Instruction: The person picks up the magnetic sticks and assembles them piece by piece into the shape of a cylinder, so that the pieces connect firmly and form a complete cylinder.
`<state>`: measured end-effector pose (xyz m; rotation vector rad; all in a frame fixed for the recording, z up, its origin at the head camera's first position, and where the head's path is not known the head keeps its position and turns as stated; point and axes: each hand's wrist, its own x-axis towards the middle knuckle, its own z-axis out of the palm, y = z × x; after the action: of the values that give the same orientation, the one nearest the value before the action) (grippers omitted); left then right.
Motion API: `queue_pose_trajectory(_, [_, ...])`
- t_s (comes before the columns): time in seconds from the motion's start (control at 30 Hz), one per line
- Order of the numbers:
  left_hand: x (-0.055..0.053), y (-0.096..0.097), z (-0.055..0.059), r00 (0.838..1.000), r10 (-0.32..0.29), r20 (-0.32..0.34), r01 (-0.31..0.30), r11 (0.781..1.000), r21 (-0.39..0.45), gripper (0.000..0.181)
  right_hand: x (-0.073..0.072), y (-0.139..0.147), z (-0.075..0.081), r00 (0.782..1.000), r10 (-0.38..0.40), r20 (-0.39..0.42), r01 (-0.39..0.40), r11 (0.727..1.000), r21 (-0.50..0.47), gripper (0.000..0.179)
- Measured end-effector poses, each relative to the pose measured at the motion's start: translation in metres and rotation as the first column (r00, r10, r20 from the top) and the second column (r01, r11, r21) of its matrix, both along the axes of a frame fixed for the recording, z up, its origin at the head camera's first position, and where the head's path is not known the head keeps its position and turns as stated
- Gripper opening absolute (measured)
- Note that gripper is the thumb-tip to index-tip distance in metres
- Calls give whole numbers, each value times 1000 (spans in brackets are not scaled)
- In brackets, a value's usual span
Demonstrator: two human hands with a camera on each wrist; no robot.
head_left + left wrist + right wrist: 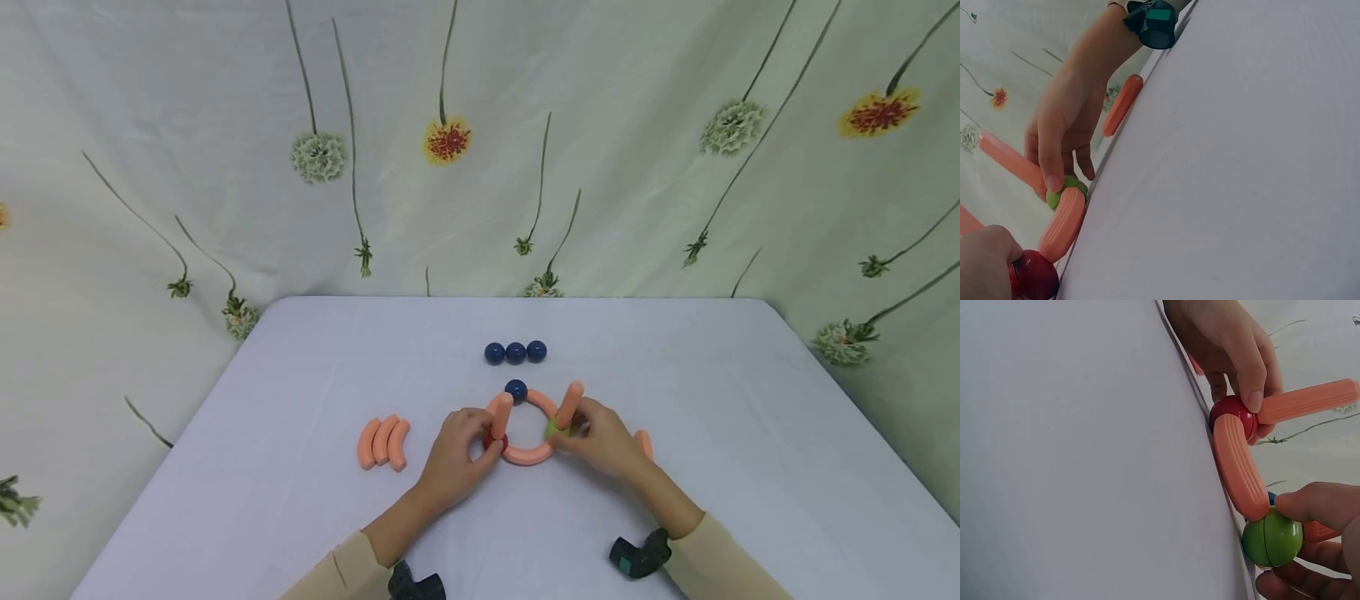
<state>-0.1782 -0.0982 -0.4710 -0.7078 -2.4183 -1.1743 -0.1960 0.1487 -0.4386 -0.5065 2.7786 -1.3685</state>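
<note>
- At the centre of the frame, on a white-covered table [225, 517], curved, ribbed, salmon-pink rods [528, 456] form a ring with three balls: a glossy navy-blue ball [516, 389] at its top, a glossy red ball [1245, 409] at its left, a glossy lime-green ball [1275, 542] at its right.
- The left hand [461, 457] pinches the red ball; the right hand [604, 443] grips the green ball between thumb and fingers.
- From the red ball rises a salmon-pink left upright rod [502, 415]; from the green, a matching right upright rod [570, 405], tilted rightward. I take the double grip as steadying both joints so the uprights don't tip.
- Above the ring sit three navy balls [515, 353] in a row; left of centre, three spare curved rods [383, 440] lie side by side, apparently sorted by kind and kept within reach.
- One spare rod [643, 443], right of centre, is partly hidden by the right wrist.
- The left upright rod covers some of the ring's upper-left piece, so I cannot tell how that joins the red ball.
- A black wrist device [418, 586] is cut off at the bottom edge.
</note>
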Motion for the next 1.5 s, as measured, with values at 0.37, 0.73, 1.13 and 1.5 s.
queue_pose_trajectory(0.37, [-1, 0, -1, 987, 155, 44, -157, 987, 40, 16, 7, -5, 0, 991, 134, -29, -133, 991, 32, 24])
queue_pose_trajectory(0.73, [0, 0, 0, 973, 203, 113, -215, 971, 105, 35, 13, -13, 1, 979, 202, -27, -200, 978, 58, 21])
queue_pose_trajectory(1.13, [-1, 0, 3, 930, 331, 162, -353, 927, 131, 22, 24, -25, 5, 958, 286, -5, -284, 954, 92, 20])
queue_pose_trajectory(1.5, [0, 1, 3, 937, 301, 176, -320, 943, 89, 9, 28, -30, 3, 947, 321, -1, -320, 944, 79, 19])
